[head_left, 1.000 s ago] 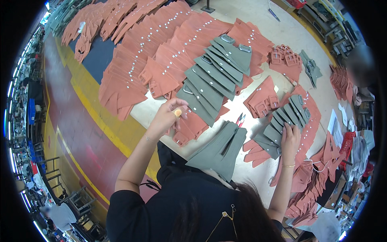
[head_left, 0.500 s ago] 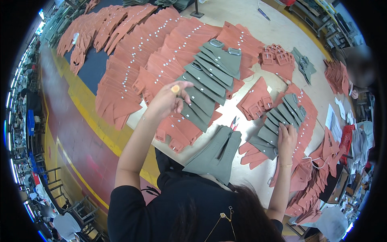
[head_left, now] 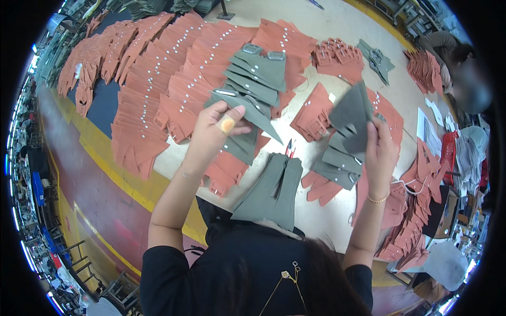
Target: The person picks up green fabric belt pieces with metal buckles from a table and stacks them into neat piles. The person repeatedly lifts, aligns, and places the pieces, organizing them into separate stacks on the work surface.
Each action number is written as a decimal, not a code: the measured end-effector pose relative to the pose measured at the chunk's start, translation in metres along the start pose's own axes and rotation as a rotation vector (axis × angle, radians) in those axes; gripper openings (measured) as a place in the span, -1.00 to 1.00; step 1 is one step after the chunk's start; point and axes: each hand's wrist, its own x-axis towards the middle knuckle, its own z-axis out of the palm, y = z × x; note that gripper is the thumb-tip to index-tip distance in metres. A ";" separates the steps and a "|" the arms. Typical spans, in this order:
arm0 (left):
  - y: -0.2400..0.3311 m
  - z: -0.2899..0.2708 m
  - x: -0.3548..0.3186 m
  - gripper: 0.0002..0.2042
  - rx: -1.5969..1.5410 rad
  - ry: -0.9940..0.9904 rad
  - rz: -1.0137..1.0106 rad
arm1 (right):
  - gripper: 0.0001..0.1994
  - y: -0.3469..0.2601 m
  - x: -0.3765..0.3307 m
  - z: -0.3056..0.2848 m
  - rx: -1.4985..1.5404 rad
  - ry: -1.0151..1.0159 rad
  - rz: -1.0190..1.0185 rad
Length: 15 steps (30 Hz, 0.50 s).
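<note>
Grey piece [head_left: 252, 113] lengthwise toward right | left hand [head_left: 213, 134] pinching | right hand [head_left: 380, 152] gripping grey pieces [head_left: 352, 116], seemingly upright

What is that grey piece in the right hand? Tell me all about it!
The grey piece is a flat cut-out of grey-green material that looks like leather or felt. It is wide at the top and splits into narrow strips lower down. The right hand holds it up by its lower end, lifted above the table, tilted a little. Below it lies a row of more grey pieces with small metal studs, on top of orange pieces. Only the hand touches it, as far as shows.
</note>
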 end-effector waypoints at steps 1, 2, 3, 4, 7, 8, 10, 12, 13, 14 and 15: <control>-0.001 0.008 -0.008 -0.77 0.003 -0.035 0.031 | -0.88 -0.016 0.000 0.006 0.035 0.033 -0.079; -0.004 0.017 -0.013 -0.76 0.041 -0.046 0.042 | -0.88 -0.033 -0.001 0.014 0.082 0.041 -0.124; -0.009 0.028 -0.019 -0.76 0.062 -0.068 0.066 | -0.86 -0.049 -0.004 0.022 0.039 -0.032 -0.206; -0.014 0.038 -0.024 -0.75 0.069 -0.098 0.105 | -0.83 -0.063 -0.009 0.029 0.006 -0.120 -0.277; -0.020 0.048 -0.027 -0.76 0.312 -0.095 0.187 | -0.72 -0.095 -0.028 0.044 0.103 -0.225 -0.416; -0.020 0.049 -0.029 -0.76 0.403 -0.088 0.249 | -0.71 -0.099 -0.032 0.047 0.147 -0.201 -0.427; -0.021 0.047 -0.038 -0.77 0.313 -0.123 0.217 | -0.71 -0.101 -0.041 0.050 0.222 -0.172 -0.418; -0.022 0.043 -0.041 -0.76 0.447 -0.161 0.223 | -0.71 -0.096 -0.048 0.050 0.269 -0.174 -0.386; -0.024 0.043 -0.041 -0.76 0.487 -0.196 0.291 | -0.71 -0.093 -0.052 0.050 0.284 -0.182 -0.370; -0.027 0.044 -0.041 -0.76 0.522 -0.227 0.387 | -0.72 -0.088 -0.054 0.050 0.283 -0.200 -0.359; -0.031 0.043 -0.040 -0.76 0.585 -0.250 0.498 | -0.72 -0.083 -0.055 0.049 0.273 -0.205 -0.356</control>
